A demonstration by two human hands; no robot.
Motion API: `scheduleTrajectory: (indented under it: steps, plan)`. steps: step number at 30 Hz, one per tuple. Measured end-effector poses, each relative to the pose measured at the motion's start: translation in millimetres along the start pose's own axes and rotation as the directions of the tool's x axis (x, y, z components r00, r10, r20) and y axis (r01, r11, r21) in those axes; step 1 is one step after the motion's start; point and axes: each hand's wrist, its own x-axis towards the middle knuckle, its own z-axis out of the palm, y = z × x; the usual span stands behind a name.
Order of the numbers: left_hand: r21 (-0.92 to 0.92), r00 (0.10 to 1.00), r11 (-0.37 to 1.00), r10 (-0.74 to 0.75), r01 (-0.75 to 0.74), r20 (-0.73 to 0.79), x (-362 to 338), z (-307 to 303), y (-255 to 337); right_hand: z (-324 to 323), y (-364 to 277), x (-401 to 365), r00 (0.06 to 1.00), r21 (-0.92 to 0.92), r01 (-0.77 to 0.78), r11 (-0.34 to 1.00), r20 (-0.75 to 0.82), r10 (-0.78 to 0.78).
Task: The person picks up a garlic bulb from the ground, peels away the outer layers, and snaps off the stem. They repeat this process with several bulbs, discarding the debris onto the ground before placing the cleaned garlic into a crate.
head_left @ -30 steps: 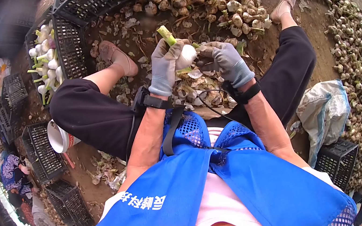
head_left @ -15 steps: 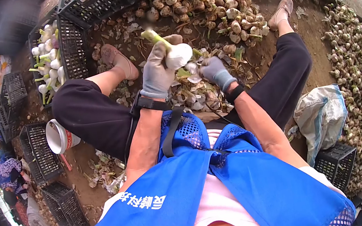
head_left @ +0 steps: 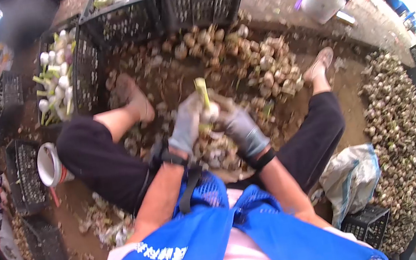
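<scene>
- Our gloved left hand (head_left: 185, 125) had its grip closed round a white garlic bulb (head_left: 211, 111), with the green stalk (head_left: 202, 90) rising above the fingers.
- Our right hand (head_left: 240, 125) touched the bulb's other side; we could not tell through the blur whether it pinched.
- Beyond the grip lay a garlic pile (head_left: 241, 65), with black crates (head_left: 198, 1) farther off.

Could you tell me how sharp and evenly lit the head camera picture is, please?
Head view: motion blur softens everything, so the left hand, the right hand and the garlic bulb between them lack crisp edges. Head view: fisheye distortion bends the scene inside a dark round border. Head view: daylight blows out the right edge and upper right, near the white bucket.
</scene>
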Motion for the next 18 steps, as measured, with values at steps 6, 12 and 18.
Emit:
scheduleTrajectory:
  steps: [6,12,18]
  plan:
    - [-0.423,0.811,0.873,-0.421,0.241,-0.406,-0.1,-21.7,-54.7,-32.1,100.6,16.6,0.865,0.757,-0.398,0.518,0.121,0.488]
    - [-0.509,0.748,0.803,-0.537,0.310,-0.390,3.0,-30.5,-51.8,-85.9,57.5,116.0,0.891,0.905,-0.385,0.182,0.314,0.327]
    - [-0.492,0.766,0.814,-0.520,0.309,-0.378,6.8,-32.8,-57.5,-104.4,-145.6,196.7,0.984,0.439,0.168,0.882,-0.024,-0.176]
